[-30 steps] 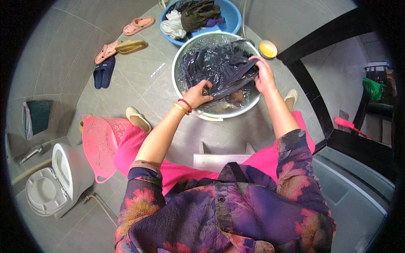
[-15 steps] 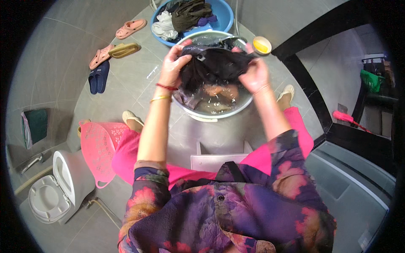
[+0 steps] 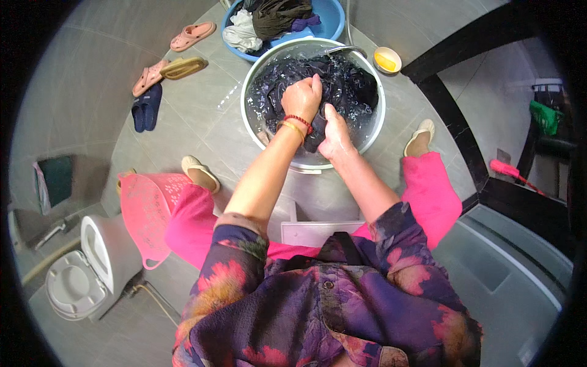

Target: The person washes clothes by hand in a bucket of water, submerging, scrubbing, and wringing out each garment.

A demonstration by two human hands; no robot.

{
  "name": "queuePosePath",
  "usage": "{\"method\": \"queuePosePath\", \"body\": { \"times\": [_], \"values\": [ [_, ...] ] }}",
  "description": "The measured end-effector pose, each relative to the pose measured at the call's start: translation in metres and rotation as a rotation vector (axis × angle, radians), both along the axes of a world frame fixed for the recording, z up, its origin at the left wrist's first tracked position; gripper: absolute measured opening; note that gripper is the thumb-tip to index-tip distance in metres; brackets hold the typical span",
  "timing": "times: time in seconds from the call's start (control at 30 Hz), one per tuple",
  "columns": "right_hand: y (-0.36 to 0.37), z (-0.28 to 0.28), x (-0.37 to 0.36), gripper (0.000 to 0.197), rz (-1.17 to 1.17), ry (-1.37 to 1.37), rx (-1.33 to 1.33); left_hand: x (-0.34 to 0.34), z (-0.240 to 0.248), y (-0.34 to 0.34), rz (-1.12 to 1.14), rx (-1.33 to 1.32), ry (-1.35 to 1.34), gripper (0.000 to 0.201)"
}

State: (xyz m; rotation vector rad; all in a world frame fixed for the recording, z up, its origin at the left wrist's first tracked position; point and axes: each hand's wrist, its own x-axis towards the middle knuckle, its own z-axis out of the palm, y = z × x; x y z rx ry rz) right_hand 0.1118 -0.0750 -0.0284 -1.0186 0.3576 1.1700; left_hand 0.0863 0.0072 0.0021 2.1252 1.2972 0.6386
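A dark wet garment point(image 3: 350, 87) lies spread in the water of a round pale-rimmed basin point(image 3: 246, 101) in front of me. My left hand point(image 3: 302, 98), with a red bracelet and a gold bangle at the wrist, is closed in a fist on the cloth near the middle of the basin. Just right of it and nearer to me, my right hand point(image 3: 335, 133) is closed round a bunched part of the same garment, thumb on top. A metal handle point(image 3: 348, 49) curves at the basin's far right rim. What lies under the cloth is hidden.
Behind stands a blue tub point(image 3: 333, 18) of clothes. A small bowl point(image 3: 387, 60) with a yellow piece is at the right. Slippers point(image 3: 147, 107) lie at the left, near a pink basket point(image 3: 143, 211) and a white toilet point(image 3: 101, 257). A low stool point(image 3: 315, 231) is before me.
The dark garment, held stretched above the basin before, is now down in the water. My hands have moved down and inward, close together, and the water ripples with bubbles.
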Motion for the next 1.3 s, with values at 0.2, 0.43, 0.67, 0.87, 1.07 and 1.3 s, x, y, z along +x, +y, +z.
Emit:
{"method": "queuePosePath", "body": {
  "times": [0.2,0.43,0.67,0.87,1.07,1.3],
  "values": [
    [-0.022,-0.034,0.042,0.028,0.282,0.290,0.883,-0.008,0.003,-0.030,0.002,0.029,-0.155,0.039],
    [-0.024,0.052,0.021,0.017,0.094,-0.020,0.151,-0.026,0.016,-0.046,-0.243,-0.130,-0.292,0.041],
    [-0.070,0.076,0.021,0.067,0.344,0.079,0.291,-0.079,0.024,-0.022,-0.250,-0.141,-0.325,0.039],
    [-0.084,-0.003,0.015,0.061,0.596,0.317,0.653,-0.042,0.071,-0.121,-0.599,0.236,-0.219,0.023],
    [-0.042,-0.051,-0.013,0.039,0.127,0.438,1.242,-0.030,0.050,-0.111,-0.247,0.429,-0.208,0.042],
    [-0.016,0.016,-0.014,0.030,0.068,0.059,0.075,-0.037,0.020,-0.038,0.071,0.193,-0.071,0.037]
  ]
}}
